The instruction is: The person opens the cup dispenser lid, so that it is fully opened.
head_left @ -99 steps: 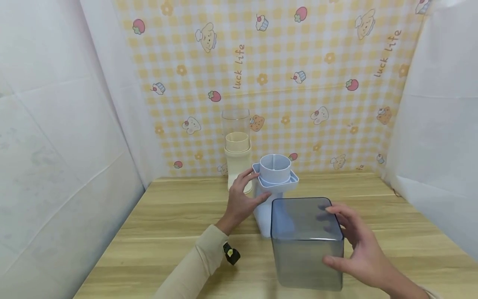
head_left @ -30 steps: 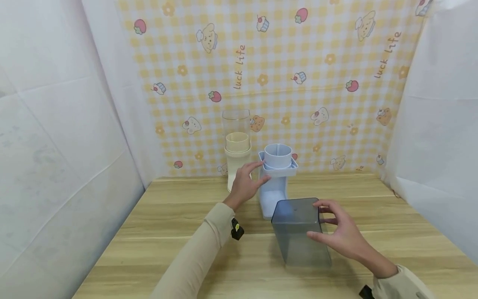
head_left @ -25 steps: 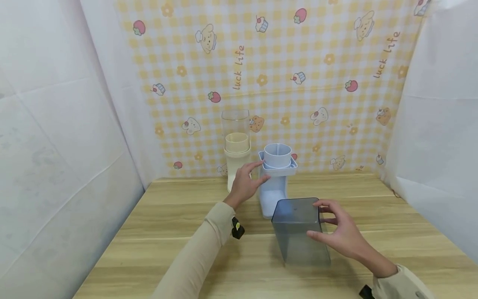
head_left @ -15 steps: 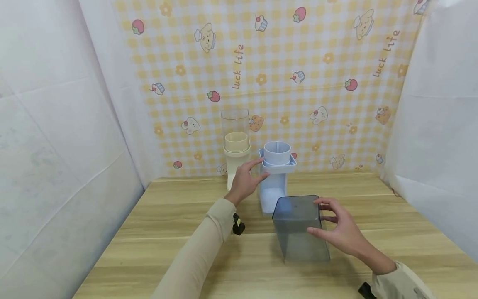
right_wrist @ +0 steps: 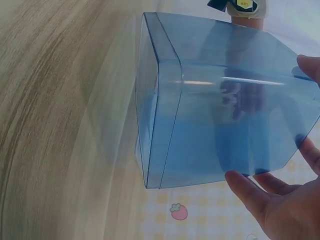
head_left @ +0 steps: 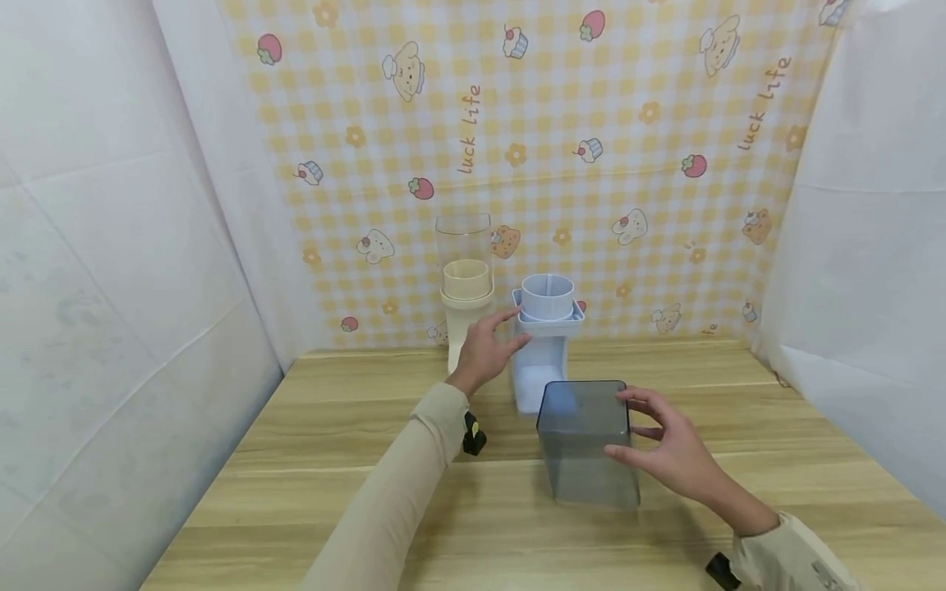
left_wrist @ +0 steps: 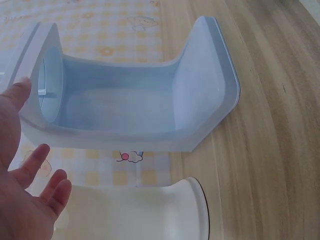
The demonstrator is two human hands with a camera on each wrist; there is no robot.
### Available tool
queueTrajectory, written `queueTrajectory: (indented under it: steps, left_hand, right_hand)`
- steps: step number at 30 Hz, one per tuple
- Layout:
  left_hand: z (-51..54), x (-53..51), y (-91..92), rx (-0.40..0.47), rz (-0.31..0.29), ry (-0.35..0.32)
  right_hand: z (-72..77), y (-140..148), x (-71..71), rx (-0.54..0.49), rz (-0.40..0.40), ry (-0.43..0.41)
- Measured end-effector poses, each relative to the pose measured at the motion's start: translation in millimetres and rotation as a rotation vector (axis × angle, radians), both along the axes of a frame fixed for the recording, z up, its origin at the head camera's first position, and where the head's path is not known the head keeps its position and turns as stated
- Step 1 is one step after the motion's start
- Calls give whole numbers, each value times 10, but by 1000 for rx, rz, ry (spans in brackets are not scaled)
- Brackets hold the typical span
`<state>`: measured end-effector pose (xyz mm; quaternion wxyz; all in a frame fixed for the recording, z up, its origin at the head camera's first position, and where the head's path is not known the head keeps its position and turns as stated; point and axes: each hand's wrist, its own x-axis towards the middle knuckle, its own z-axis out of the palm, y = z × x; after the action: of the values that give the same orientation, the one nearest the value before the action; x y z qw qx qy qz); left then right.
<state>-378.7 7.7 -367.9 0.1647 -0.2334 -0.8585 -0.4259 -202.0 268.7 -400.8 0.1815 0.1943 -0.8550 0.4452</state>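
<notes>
In the head view, a light-blue dispenser stand (head_left: 541, 361) stands upright on the table, with a round collar inside its square top tray. My left hand (head_left: 485, 353) holds that tray at its left side; the thumb (left_wrist: 17, 92) touches the tray in the left wrist view. A smoky clear plastic container (head_left: 587, 447) is just in front of the stand, closed end up. My right hand (head_left: 672, 451) grips its right side, with fingers and thumb spread around it. The right wrist view shows the container's rimmed end toward the table; whether it touches, I cannot tell.
Behind my left hand stands a cream dispenser (head_left: 466, 308) with a clear container on its top, close to the blue stand. The wooden table (head_left: 310, 476) ends at a yellow checked cloth (head_left: 399, 205) behind, with white sheets at both sides.
The blue stand has shifted away from me, toward the back cloth, with my left hand on it. My right hand has moved the clear container forward too and turned it slightly.
</notes>
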Motion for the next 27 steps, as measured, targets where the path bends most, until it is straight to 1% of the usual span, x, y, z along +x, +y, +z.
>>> queueTrajectory:
  steps: [7, 14, 20, 27]
  left_hand:
    - [37, -29, 1, 4, 13, -27]
    - [23, -51, 39, 5, 29, -74]
    - [57, -63, 66, -12, 45, -73]
    - [55, -83, 77, -21, 54, -98]
  right_hand:
    - [6, 3, -84, 9, 7, 0]
    - [-12, 29, -118, 10, 35, -18]
    - [-12, 45, -166, 2, 49, -23]
    - [-14, 46, -190, -4, 55, -44]
